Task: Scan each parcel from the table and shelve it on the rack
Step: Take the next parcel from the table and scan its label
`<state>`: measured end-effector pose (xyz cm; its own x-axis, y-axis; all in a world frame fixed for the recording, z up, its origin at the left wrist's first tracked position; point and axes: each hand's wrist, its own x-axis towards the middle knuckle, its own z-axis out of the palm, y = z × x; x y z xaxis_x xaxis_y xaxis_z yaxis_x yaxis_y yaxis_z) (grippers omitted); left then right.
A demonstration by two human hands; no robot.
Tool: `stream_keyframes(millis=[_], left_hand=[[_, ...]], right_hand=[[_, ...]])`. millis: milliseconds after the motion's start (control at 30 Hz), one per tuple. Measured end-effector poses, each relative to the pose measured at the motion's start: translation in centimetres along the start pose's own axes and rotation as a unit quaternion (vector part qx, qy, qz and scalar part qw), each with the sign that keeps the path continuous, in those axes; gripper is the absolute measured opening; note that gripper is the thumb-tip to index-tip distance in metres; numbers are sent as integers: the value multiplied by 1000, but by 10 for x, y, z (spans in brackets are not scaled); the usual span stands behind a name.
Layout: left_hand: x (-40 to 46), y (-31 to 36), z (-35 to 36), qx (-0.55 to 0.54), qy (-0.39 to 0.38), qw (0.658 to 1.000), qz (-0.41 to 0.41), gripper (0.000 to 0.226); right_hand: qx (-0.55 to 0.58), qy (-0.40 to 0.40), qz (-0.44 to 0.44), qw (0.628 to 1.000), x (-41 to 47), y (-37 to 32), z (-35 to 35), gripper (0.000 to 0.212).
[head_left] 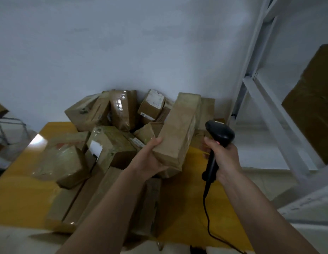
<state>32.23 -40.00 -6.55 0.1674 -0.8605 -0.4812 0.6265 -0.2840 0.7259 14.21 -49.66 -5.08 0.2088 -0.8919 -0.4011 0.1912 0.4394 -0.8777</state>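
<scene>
My left hand (150, 158) grips the near end of a long brown parcel (179, 129), lifted and tilted away above the pile. My right hand (223, 158) holds a black corded barcode scanner (219, 136) by its handle, its head close to the parcel's right side. Several brown taped parcels (108, 143) lie heaped on the yellow table (16, 195). The white metal rack (265, 99) stands at the right.
A large brown box (313, 110) sits on a rack shelf at the right edge. The scanner cable (209, 222) hangs down over the table's near edge. A grey wall is behind the pile. A chair or stand (5, 123) is at the far left.
</scene>
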Motion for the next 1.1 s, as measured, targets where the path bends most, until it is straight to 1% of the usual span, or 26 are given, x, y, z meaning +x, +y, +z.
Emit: stream_keyframes(millis=[33,100,133,233,267,300,400,467,567,633,700,800,900,967,1033,1100], left_hand=[[-11,-5,-6,-16,-24,1000,2,91],[-31,-17,-18,-54,-59,997,9,96],[-41,-23,-22,-73,-76,994,15,94],[-71,-39,-30,-105,-142,983,44,71],[-79,-43,-32,-114,-156,980,49,69],[-87,-48,-34,-125,-166,977,53,70],[-108,-59,-35,-139,-200,968,59,86],[-119,-64,-34,-151,-223,961,57,87],[-137,-71,-29,-169,-231,957,43,82],[-148,-74,-22,-167,-218,961,36,76],[-155,-78,-15,-174,-200,964,23,70],[-160,-82,-6,-193,-200,961,-1,75],[-161,-86,1,-215,-222,951,-24,77],[-161,-88,6,-220,-243,944,-36,82],[-161,-87,13,-210,-263,941,-33,87],[-160,-84,21,-201,-258,945,-28,86]], right_hand=[[4,3,0,1000,-9,4,1,34],[11,3,-1,1000,-29,11,1,30],[13,-1,-2,1000,-39,15,2,27],[16,-29,-7,999,-72,24,1,28],[16,-37,-10,999,-83,27,0,28],[15,-44,-14,999,-93,29,-2,26],[19,-63,-28,997,-122,33,-7,22],[23,-76,-40,996,-138,34,-12,25],[25,-84,-59,994,-159,35,-19,42],[31,-79,-71,994,-169,34,-24,52],[44,-78,-83,993,-179,34,-30,56],[60,-84,-97,990,-192,36,-37,57],[72,-89,-102,988,-201,33,-41,55],[68,-96,-108,987,-204,28,-42,57],[61,-103,-111,987,-205,22,-44,59],[53,-109,-109,987,-202,15,-47,53]])
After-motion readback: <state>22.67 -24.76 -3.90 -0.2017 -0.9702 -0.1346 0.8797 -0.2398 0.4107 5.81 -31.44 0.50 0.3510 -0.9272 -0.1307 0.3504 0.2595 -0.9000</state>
